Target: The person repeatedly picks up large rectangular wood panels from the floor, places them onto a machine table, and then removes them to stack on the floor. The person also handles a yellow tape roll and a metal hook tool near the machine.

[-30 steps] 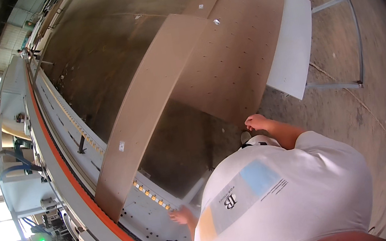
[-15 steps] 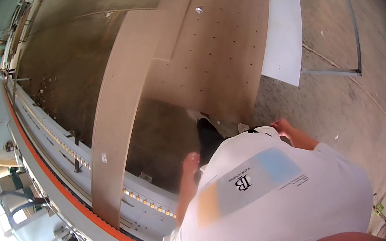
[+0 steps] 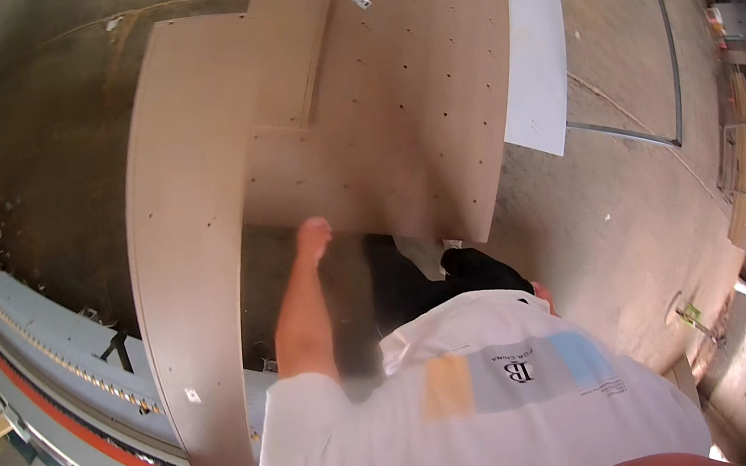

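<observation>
Since half a second ago, my left hand (image 3: 315,238) has swung forward from beside my waist, my right hand (image 3: 544,296) has slipped almost wholly behind my shirt (image 3: 508,407), and the whole scene has turned in my head view, the one view here, so the machine (image 3: 55,322) sits farther to the left. The fingers of my left hand look loosely bent, with nothing visible in them, but blur keeps me from telling whether they are closed. Of the right I see only a sliver of skin at the shirt's edge, so I cannot tell how it is held. The long brown board (image 3: 180,215) lies to the left of my left hand, clearly the nearer one; its long axis runs lengthwise away from me, its near end over the machine beside the orange strip (image 3: 82,430). Straight ahead is the broad brown panel (image 3: 411,100), dotted with holes; my left hand appears by its near edge, though I cannot tell whether they touch. A narrower board (image 3: 291,51) lies on that panel's left part. Beyond its right edge I see a white panel (image 3: 533,42) and a metal frame (image 3: 669,40).
</observation>
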